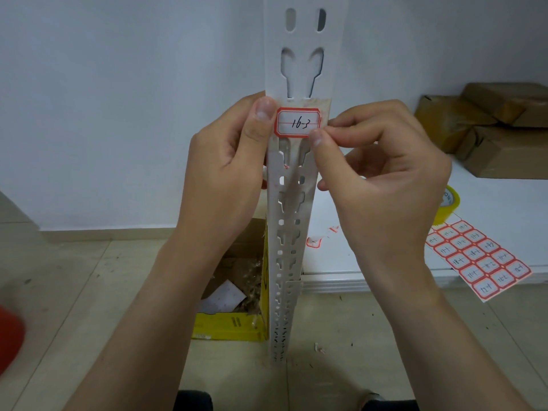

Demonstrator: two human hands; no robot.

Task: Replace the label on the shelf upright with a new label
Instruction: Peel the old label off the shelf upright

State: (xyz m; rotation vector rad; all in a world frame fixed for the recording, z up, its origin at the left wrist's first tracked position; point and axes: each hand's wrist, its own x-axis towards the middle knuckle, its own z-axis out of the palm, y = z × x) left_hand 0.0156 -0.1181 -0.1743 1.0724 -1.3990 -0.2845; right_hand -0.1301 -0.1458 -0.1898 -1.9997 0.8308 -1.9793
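A white slotted shelf upright [292, 203] is standing on a pale tiled floor [89, 277] before a plain white wall [118, 99]. A red-bordered label [298, 122] marked "16-3" is sitting on the upright's face over a patch of yellowed tape. The left hand [225, 161] is clasping the upright, thumb pressing beside the label's left edge. The right hand [382, 179] is pinching thumb and forefinger together at the label's lower right corner; whether the corner is lifted is unclear. A white shelf board [370, 262] is carrying a label sheet [477, 258], a tape roll [449, 203] and brown parcels [489, 129]. A yellow box [231, 324] of scraps is sitting behind the upright.
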